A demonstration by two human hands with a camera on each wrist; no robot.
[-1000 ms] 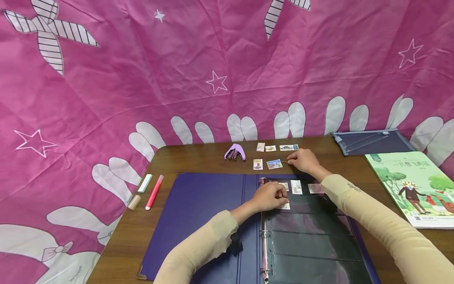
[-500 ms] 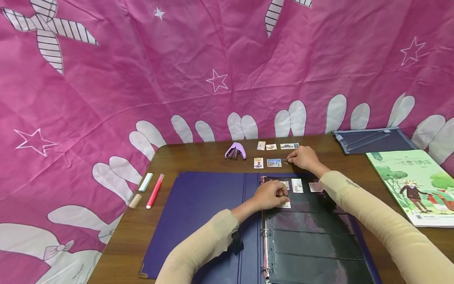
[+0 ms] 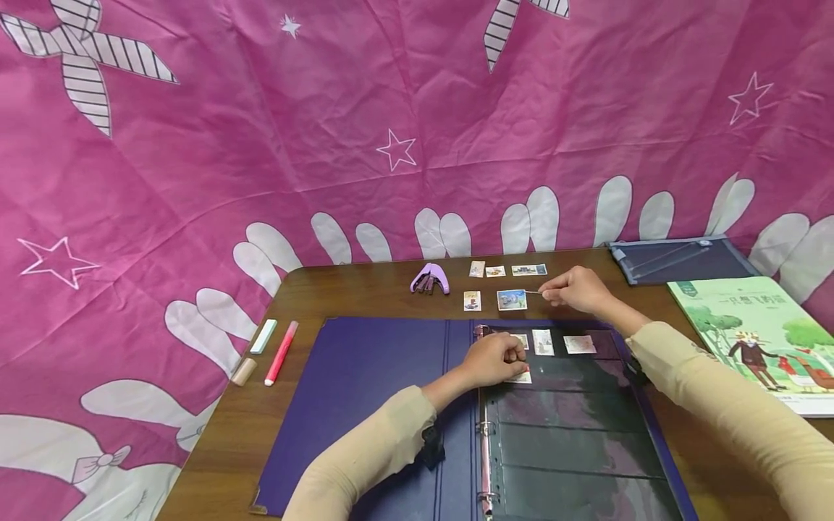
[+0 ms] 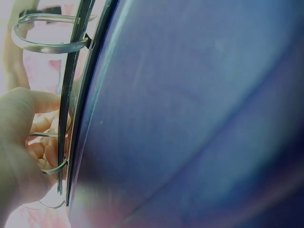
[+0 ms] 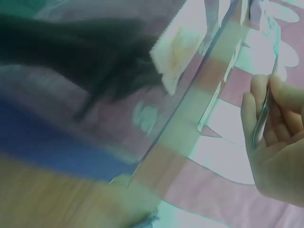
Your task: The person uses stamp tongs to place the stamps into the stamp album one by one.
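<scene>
My right hand [image 3: 576, 289] pinches a pair of slim metal tweezers [image 5: 262, 121] between thumb and fingers. Their tips meet the right edge of a blue picture stamp [image 3: 512, 300] above the album's top edge. On the first page of black pockets, my left hand [image 3: 493, 359] rests with curled fingers near the binder rings [image 4: 47, 45]. Under its fingertips a stamp [image 3: 521, 377] shows partly; whether they pinch anything I cannot tell. Two more stamps stand in the top pocket row, an upright stamp [image 3: 543, 342] and a sideways stamp [image 3: 579, 344].
Loose stamps [image 3: 495, 271] lie in a row behind, with another stamp [image 3: 472, 301] nearer. A purple clip-like tool [image 3: 430, 278] is left of them. The blue album cover [image 3: 378, 391] spreads left, beside a red marker [image 3: 281, 354]. At right are a green book [image 3: 756, 340] and a zip pouch [image 3: 684, 259].
The tweezers have come onto the blue stamp's edge; the stamp has turned straighter and shifted slightly right, looking larger. My right hand has moved right. My left hand stays in place.
</scene>
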